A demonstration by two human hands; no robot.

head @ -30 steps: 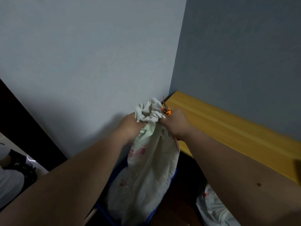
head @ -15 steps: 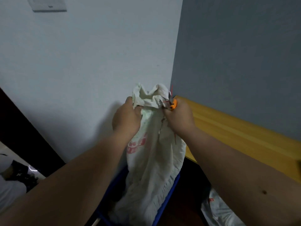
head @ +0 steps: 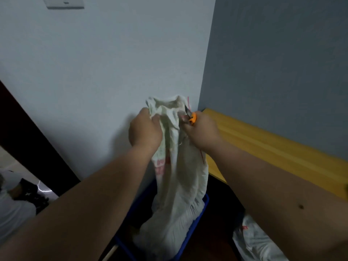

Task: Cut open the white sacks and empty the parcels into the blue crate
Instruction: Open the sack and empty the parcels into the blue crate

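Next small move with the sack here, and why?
Probably lift higher and shake. Left hand and right hand, which also holds an orange cutter, grip the white sack's upper end; its lower end still bulges inside the blue crate.

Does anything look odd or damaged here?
Nothing looks damaged or spilled. The left hand and right hand grip the bunched neck of the crumpled white woven sack, which stands in the blue plastic crate. An orange-handled cutter sits in the right hand.

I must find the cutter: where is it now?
In the head view, the orange cutter is in the right hand, at the sack top's right side, near the room corner.
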